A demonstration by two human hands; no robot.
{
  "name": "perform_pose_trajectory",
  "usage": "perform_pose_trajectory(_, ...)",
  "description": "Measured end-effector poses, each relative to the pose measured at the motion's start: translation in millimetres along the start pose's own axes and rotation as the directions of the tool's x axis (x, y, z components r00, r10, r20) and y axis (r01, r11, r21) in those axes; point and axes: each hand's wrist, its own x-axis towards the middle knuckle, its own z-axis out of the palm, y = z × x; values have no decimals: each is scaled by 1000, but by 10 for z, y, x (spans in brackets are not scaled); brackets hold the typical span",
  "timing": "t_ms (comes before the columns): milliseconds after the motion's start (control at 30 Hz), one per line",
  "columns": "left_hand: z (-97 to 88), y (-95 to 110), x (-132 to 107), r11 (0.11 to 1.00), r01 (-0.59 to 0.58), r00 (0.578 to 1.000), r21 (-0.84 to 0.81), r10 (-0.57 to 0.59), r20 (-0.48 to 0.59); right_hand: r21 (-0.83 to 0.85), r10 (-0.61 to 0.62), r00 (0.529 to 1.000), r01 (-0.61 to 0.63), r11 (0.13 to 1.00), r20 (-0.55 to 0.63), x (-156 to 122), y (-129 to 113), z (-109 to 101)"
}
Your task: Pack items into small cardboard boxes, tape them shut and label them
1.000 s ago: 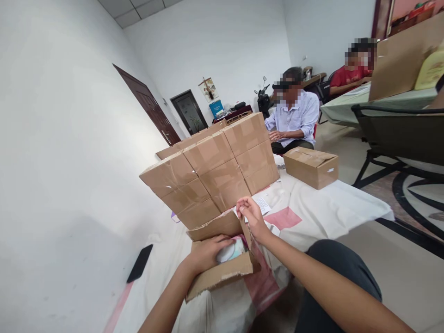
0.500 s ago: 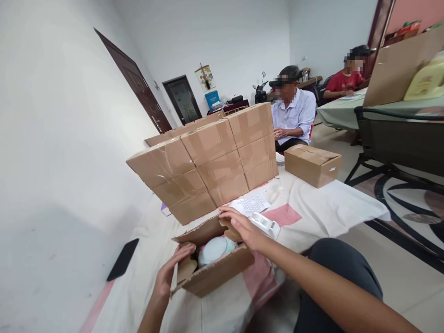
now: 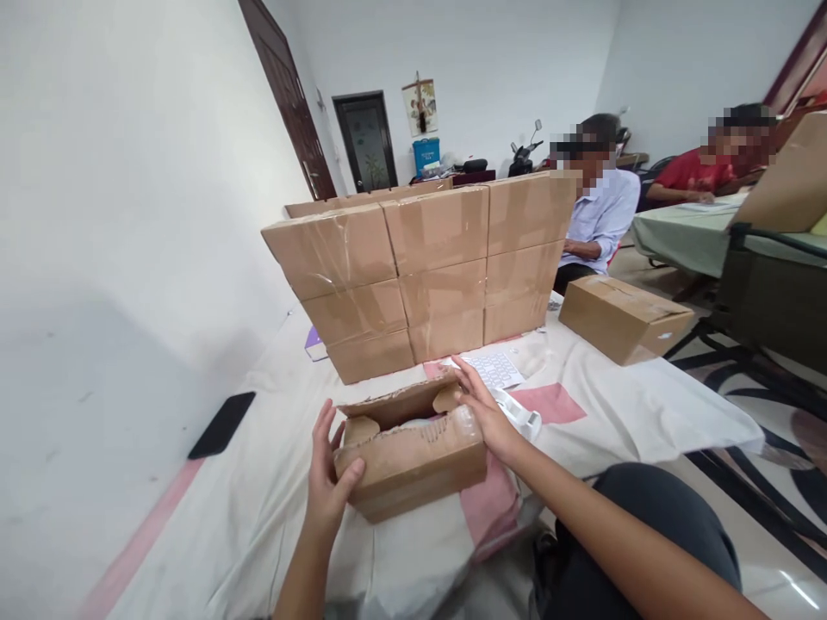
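An open cardboard box (image 3: 413,478) with torn flap edges sits on the cloth in front of me. My left hand (image 3: 332,465) holds its left end, thumb on the near side and fingers along the end. At the right end, my right hand (image 3: 481,409) grips the box near its upper corner, the fingers reaching toward the far flap. The far flap (image 3: 394,403) stands up, and the near flap (image 3: 413,437) leans over the opening. Only a sliver of the pale contents (image 3: 413,423) shows inside; the rest is hidden.
Taped cardboard boxes (image 3: 443,271) form a stacked wall behind. A white tape dispenser (image 3: 520,413) and a printed sheet (image 3: 494,370) lie to the right, near a closed box (image 3: 624,319). A black phone (image 3: 223,424) lies left. Two people (image 3: 604,202) sit beyond.
The near flap has come up over the opening, covering most of the pale round contents. My left hand has moved from the inner left flap to the box's outer end. The camera view has turned left.
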Motion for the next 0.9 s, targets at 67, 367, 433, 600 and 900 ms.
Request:
perform_pose_trajectory(67, 45, 10, -24, 996, 88, 996, -33, -88, -8, -37, -76, 996, 75, 997, -49, -49, -72, 37)
perform_pose_trajectory(367, -112, 115, -15, 902, -194, 967, 386, 109, 232, -248, -177, 975, 205, 947, 130, -60, -176, 46)
perform_pose_trajectory(433, -78, 224, -53, 795, -292, 944, 532, 149, 296, -265, -181, 974, 213, 940, 139, -59, -167, 46)
perform_pose_trajectory(600, 7, 376, -137, 555, -416, 907, 720, 202, 369, -270, -211, 964, 249, 930, 164, -76, -122, -19)
perform_pose_trajectory(900, -44, 301, -93, 525, -486, 874, 699, 278, 398, -863, -309, 951, 146, 484, -13, 52, -247, -952)
